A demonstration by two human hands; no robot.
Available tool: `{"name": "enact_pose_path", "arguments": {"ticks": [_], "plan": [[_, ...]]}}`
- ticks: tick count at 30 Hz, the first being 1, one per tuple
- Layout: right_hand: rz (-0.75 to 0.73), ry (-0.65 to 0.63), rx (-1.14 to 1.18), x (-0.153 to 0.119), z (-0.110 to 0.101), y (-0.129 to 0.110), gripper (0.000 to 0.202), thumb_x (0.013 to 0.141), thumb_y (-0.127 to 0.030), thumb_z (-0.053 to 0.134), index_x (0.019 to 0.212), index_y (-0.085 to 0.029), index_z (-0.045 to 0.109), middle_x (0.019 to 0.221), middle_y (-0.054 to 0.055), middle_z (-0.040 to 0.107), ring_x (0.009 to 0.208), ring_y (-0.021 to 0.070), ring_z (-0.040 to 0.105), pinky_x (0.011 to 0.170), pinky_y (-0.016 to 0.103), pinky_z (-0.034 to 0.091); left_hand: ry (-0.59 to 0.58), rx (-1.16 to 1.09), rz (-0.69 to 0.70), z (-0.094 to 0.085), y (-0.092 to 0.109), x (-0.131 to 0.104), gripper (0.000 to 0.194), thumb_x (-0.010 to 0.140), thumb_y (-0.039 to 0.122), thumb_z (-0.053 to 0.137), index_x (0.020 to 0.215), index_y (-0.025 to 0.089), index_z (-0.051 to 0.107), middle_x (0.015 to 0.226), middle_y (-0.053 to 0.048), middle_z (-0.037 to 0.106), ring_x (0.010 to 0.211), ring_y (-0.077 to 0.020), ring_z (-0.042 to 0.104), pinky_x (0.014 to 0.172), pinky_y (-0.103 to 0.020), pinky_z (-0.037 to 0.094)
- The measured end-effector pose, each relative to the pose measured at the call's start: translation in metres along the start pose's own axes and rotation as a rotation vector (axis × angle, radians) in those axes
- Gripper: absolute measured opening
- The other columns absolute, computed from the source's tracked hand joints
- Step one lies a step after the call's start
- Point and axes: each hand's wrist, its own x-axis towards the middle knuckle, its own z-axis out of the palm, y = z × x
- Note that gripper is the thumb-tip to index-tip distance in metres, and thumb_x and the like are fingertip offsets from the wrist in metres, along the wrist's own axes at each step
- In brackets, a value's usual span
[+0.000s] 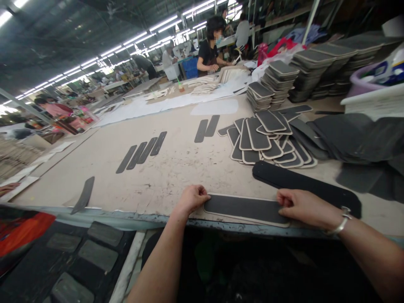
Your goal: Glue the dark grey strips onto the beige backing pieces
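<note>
A long dark grey strip with a pale border (243,208) lies along the front edge of the table. My left hand (194,198) pinches its left end between thumb and fingers. At the right end, the fingers of my right hand (292,205) are closed on the strip. Just behind my right hand is a longer black rounded piece (303,183), lying at a slant. Beyond it spreads a loose heap of dark pieces with pale edges (259,134).
Small dark strips (142,152) lie mid-table, with a single one (83,195) at the left edge. Tall stacks of pieces (312,67) and a purple basin (362,82) stand at the back right. A person in black (206,52) works across the table.
</note>
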Motion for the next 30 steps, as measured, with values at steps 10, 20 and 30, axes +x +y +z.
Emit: {"name": "enact_pose_path", "arguments": {"ticks": [10, 20, 30], "plan": [[0.010, 0.037, 0.003, 0.003, 0.007, 0.011, 0.019, 0.063, -0.025, 0.056, 0.082, -0.022, 0.052, 0.063, -0.002, 0.061, 0.057, 0.0157, 0.056, 0.051, 0.027, 0.036, -0.047, -0.253, 0.173, -0.001, -0.016, -0.011, 0.040, 0.072, 0.024, 0.059, 0.112, 0.018, 0.059, 0.076, -0.001, 0.060, 0.066, -0.0113, 0.055, 0.061, -0.020, 0.042], [0.063, 0.114, -0.064, 0.005, 0.002, 0.006, 0.023, 0.066, -0.030, 0.057, 0.087, -0.022, 0.051, 0.069, -0.002, 0.062, 0.063, 0.0160, 0.057, 0.058, 0.028, 0.039, 0.038, -0.058, 0.117, 0.001, -0.006, -0.013, 0.026, 0.067, 0.024, 0.063, 0.092, 0.017, 0.068, 0.075, -0.004, 0.063, 0.070, -0.0153, 0.057, 0.064, -0.023, 0.043], [0.030, 0.139, 0.011, -0.005, -0.007, -0.003, 0.022, 0.066, -0.022, 0.054, 0.088, -0.020, 0.050, 0.066, -0.003, 0.061, 0.064, 0.0143, 0.056, 0.058, 0.025, 0.035, 0.055, -0.104, 0.033, 0.006, -0.005, -0.009, 0.024, 0.065, 0.027, 0.062, 0.087, 0.019, 0.067, 0.068, -0.001, 0.061, 0.062, -0.0139, 0.055, 0.056, -0.022, 0.039]]}}
